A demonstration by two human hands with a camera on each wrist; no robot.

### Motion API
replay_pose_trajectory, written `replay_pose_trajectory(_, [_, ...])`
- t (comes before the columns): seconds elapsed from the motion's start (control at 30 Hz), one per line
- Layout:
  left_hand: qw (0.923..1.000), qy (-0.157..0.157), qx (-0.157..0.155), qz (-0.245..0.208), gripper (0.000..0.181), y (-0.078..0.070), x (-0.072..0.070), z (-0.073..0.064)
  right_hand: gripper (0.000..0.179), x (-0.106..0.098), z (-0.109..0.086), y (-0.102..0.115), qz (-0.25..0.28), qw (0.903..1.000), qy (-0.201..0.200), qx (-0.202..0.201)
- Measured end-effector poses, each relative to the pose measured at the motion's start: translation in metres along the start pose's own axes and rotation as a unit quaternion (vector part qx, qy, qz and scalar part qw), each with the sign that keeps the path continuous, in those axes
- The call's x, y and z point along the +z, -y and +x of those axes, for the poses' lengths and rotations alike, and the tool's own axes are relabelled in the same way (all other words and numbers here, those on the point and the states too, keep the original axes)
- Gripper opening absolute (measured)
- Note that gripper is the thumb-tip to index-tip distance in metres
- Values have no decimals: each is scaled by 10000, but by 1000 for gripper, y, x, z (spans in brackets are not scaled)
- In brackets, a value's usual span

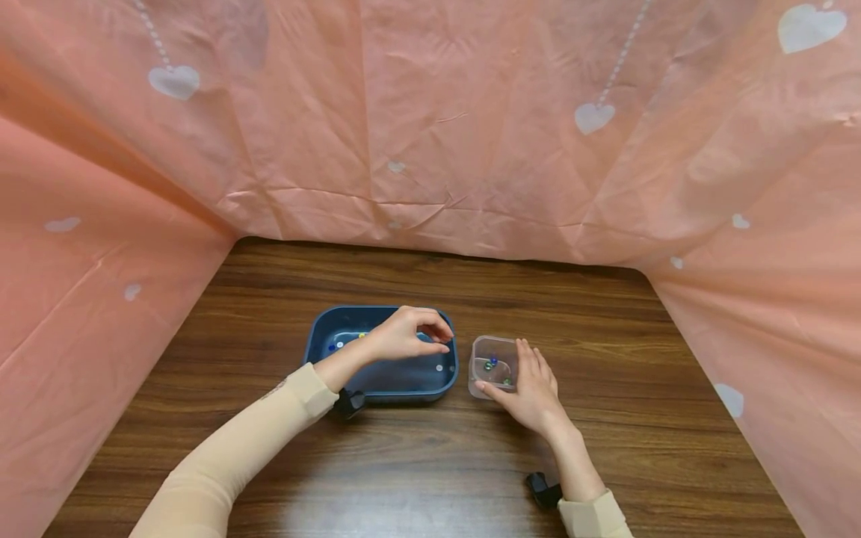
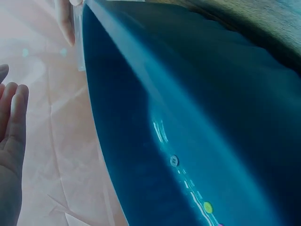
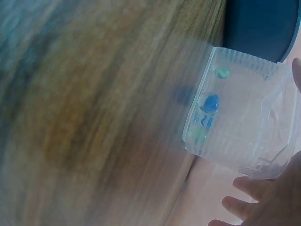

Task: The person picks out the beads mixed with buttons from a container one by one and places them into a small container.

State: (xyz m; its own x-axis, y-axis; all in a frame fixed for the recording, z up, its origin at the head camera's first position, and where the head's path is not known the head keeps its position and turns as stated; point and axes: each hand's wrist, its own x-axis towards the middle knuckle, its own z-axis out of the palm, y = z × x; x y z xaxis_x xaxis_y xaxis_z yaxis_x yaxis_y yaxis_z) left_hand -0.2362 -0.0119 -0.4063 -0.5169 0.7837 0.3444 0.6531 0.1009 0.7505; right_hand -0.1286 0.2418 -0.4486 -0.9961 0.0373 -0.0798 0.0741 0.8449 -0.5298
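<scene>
Left hand [image 1: 409, 334], parted, visibly empty, is hovering over blue tub [image 1: 403, 394]; right hand [image 1: 536, 390], half-spread, is gripping clear box [image 1: 499, 348] at right.

No words, numbers or brands can be read; the only clear signs are white hearts printed on the pink cloth [image 1: 444, 82]; one heart [image 1: 173, 81] at the upper left and another heart [image 1: 595, 117] right of the middle each hang from a printed string of white dots; a larger heart [image 1: 811, 28] stands near the upper right corner; smaller hearts, such as the little heart [image 1: 740, 221] on the right side, are scattered lower down; a small dark mark [image 1: 274, 389] on the left sleeve [image 1: 235, 441] is too small to make out.
</scene>
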Motion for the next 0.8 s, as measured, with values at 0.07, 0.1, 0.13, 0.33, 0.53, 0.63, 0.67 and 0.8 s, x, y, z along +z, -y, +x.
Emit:
replay_pose_trajectory(0.07, [10000,-10,-57,-48,17,1,-1,-3,112,0,0,0,2,10000,-4,3])
replay_pose_trajectory(0.1, [9999,-18,-77,-68,17,2,-1,-5,112,0,0,0,6,10000,2,5])
replay_pose_trajectory(0.13, [9999,-29,-89,-85,18,2,-1,-6,112,0,0,0,13,10000,7,10])
replay_pose_trajectory(0.33, [9999,-108,-90,-28,19,7,-3,-14,112,0,0,0,38,10000,22,16])
replay_pose_trajectory(0.53, [9995,-171,-261,-63,15,11,-5,-19,112,0,-1,1,37,10000,-6,16])
replay_pose_trajectory(0.63, [9992,-133,-366,-74,15,13,-6,-21,112,0,0,1,26,10000,-12,9])
replay_pose_trajectory(0.67, [9991,-120,-408,-86,15,14,-6,-22,112,0,0,1,25,10000,-12,8])
replay_pose_trajectory(0.8, [9985,-72,-538,-112,17,17,-6,-26,111,0,0,1,28,10000,-37,-25])
